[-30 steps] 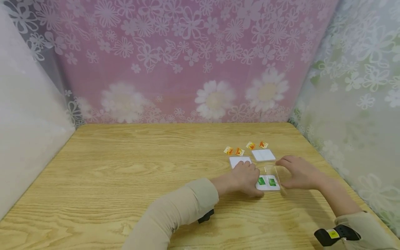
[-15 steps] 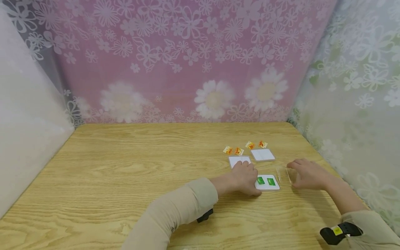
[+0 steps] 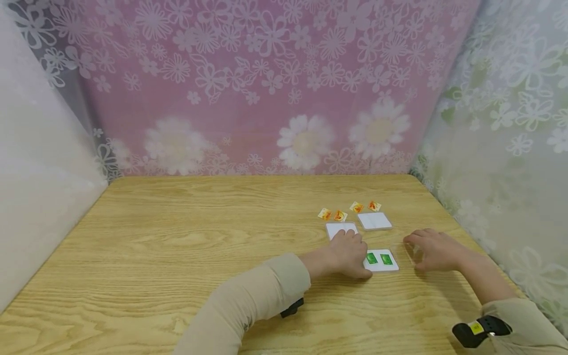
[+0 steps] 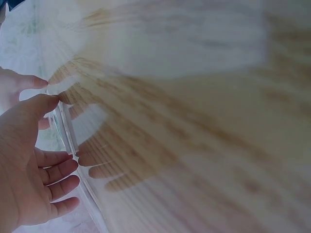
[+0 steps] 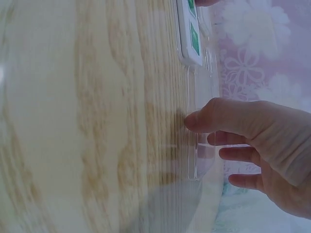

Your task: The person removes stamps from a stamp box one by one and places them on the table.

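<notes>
A small flat white case [image 3: 382, 267] with two green squares lies near the table's right side. My left hand [image 3: 348, 254] grips its left end, thumb on the near edge and fingers on the far edge. The left wrist view shows the case [image 4: 67, 128] edge-on between thumb and fingers. At the case's right end is a clear plastic lid [image 5: 192, 160], folded out low over the table. My right hand [image 3: 437, 250] holds that lid's outer end between thumb and fingers. Whether a hinge joins lid and case cannot be seen clearly.
Two plain white flat cases lie behind my hands, one [image 3: 340, 229] partly covered by the left fingers, the other [image 3: 374, 221] farther right. Several small orange-and-cream square pieces [image 3: 340, 216] lie behind them. Patterned curtains [image 3: 306, 138] border the wooden table [image 3: 177, 236].
My right hand has moved right and down, swinging the clear lid from upright over the case to low beside it. The left hand has stayed on the case.
</notes>
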